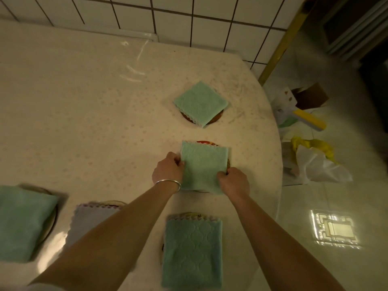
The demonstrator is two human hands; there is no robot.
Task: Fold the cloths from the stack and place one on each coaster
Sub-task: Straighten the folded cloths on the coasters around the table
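Pale patterned table (84,106) against a tiled wall (189,15). At twelve o'clock, green cloth (200,102) lying on a coaster (217,118). At centre, folded green cloth (203,166) over a second coaster (204,142), pinched by left hand (168,168) and right hand (234,181), fingers curled closed on its edges. Bracelet (168,182) on left wrist.

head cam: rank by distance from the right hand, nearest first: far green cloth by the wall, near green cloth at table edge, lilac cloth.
From the right hand:
1. Near green cloth, just below it.
2. Far green cloth, beyond it.
3. Lilac cloth, lower left, across the left forearm.
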